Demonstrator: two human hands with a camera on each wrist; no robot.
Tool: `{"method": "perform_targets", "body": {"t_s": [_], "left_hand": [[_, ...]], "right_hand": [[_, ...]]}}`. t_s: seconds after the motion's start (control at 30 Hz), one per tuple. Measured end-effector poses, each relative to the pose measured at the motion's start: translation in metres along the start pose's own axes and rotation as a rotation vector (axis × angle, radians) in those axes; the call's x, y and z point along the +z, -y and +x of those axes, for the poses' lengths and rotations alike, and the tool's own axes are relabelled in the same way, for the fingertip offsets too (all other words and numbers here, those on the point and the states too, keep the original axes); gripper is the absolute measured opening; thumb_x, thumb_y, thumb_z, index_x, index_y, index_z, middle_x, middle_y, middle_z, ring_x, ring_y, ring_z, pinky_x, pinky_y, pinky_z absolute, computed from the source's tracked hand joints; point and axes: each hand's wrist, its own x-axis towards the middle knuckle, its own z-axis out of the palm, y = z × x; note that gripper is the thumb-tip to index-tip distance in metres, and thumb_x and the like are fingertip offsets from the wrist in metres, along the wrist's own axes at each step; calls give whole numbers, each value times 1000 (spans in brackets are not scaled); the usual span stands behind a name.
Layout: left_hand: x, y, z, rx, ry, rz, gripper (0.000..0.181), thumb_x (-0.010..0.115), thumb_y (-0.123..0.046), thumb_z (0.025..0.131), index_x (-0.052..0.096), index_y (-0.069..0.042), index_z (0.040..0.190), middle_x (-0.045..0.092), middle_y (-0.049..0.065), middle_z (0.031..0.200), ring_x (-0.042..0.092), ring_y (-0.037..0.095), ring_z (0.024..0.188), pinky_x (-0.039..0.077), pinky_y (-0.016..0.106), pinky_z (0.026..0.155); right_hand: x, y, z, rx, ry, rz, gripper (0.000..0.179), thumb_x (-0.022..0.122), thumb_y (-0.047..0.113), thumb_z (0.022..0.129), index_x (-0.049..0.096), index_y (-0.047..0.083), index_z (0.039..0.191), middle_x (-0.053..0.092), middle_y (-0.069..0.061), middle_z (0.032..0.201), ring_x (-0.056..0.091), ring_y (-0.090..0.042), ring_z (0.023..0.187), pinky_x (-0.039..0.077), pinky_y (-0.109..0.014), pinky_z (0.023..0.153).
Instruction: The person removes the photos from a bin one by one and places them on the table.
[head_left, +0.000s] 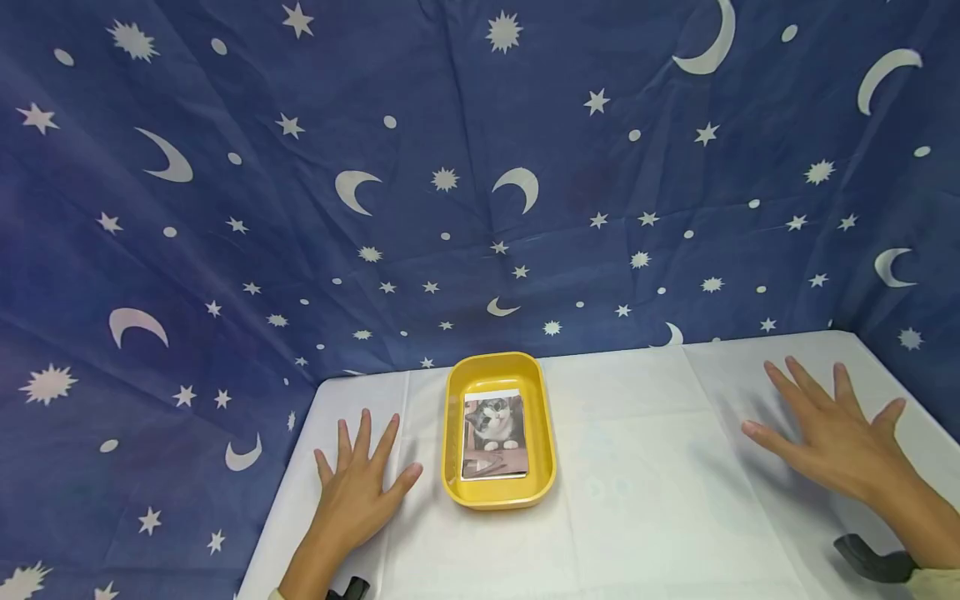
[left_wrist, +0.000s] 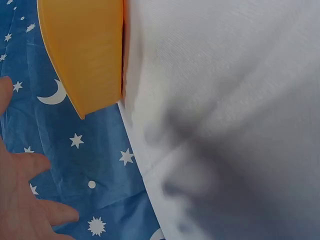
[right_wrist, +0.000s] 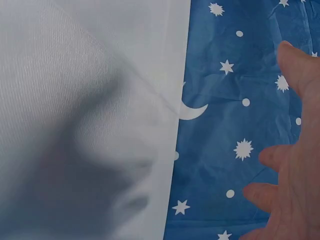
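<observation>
Seemingly at a waiting step, left hand (head_left: 356, 500) and right hand (head_left: 843, 446) were empty, fingers wide — probably off the tablecloth (head_left: 637, 500). The yellow tray (head_left: 498, 500) held a cat photo (head_left: 495, 437) — lifting it would need pinching.

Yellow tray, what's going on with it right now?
A person's left hand and right hand are spread either side of the tray, the left one nearer. Both are empty, and neither touches the tray. It sits on the white table with a cat photo lying face up inside. Nothing is being handled at this moment.
</observation>
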Motion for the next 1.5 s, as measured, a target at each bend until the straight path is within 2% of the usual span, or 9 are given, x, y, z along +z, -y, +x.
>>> {"method": "perform_targets", "body": {"t_s": [0.27, 0.53, 0.63, 0.77, 0.97, 1.17, 1.3, 1.4, 1.5], "left_hand": [[1, -6, 0, 0, 2, -49, 81, 51, -72, 95, 27, -34, 163, 13, 17, 171, -1, 52, 155, -1, 87, 109], [4, -19, 4, 21, 16, -185, 77, 44, -68, 100, 20, -32, 164, 14, 14, 172, 7, 47, 157, 10, 83, 112], [6, -24, 6, 17, 20, -278, 75, 42, -64, 103, 15, -32, 165, 14, 12, 172, 10, 46, 157, 16, 81, 113], [9, -31, 8, -10, 36, -488, 68, 40, -53, 108, 14, -28, 165, 18, 13, 171, 17, 42, 156, 20, 71, 119], [13, -47, 6, -113, 53, -714, 61, 37, -45, 110, 22, -20, 164, 30, 18, 166, 29, 41, 153, 23, 63, 122], [12, -67, 6, -225, 85, -881, 66, 37, -52, 109, 25, -16, 162, 34, 23, 163, 37, 44, 148, 36, 61, 118], [15, -74, 9, -297, 127, -1017, 76, 40, -60, 105, 21, -16, 163, 32, 23, 163, 38, 46, 147, 40, 59, 116], [21, -77, 14, -323, 139, -1114, 75, 43, -57, 106, 20, -14, 163, 31, 23, 162, 35, 45, 148, 34, 60, 119], [28, -79, 20, -322, 120, -1162, 69, 45, -48, 108, 22, -13, 162, 33, 23, 161, 34, 44, 149, 30, 60, 121]], "right_hand": [[0, 9, 4, -65, 63, 72, 103, 55, 72, 92, 5, 21, 166, 4, -23, 170, -14, -63, 146, -16, -93, 91], [-3, 41, 18, -173, 125, 218, 100, 58, 68, 94, 8, 21, 166, 17, -23, 169, 0, -56, 153, 10, -89, 103], [-3, 61, 27, -223, 135, 240, 97, 59, 67, 94, 12, 21, 166, 23, -21, 168, 9, -54, 154, 20, -88, 100], [1, 92, 39, -280, 163, 274, 92, 57, 68, 95, 19, 23, 165, 29, -18, 167, 20, -50, 153, 27, -84, 103], [10, 141, 57, -412, 160, 396, 80, 59, 59, 98, 33, 15, 161, 45, -16, 158, 42, -43, 145, 36, -69, 112], [9, 193, 84, -493, 164, 551, 66, 65, 50, 98, 48, 15, 152, 67, -7, 133, 64, -28, 121, 57, -48, 97], [10, 226, 103, -534, 243, 615, 57, 65, 47, 98, 59, 11, 142, 71, -3, 118, 68, -21, 108, 59, -39, 91], [12, 249, 116, -560, 316, 628, 57, 65, 49, 97, 63, 9, 137, 71, -1, 113, 68, -20, 105, 57, -38, 91], [16, 270, 127, -562, 395, 620, 58, 67, 52, 95, 65, 11, 136, 71, 0, 112, 67, -20, 106, 56, -38, 92]]}}
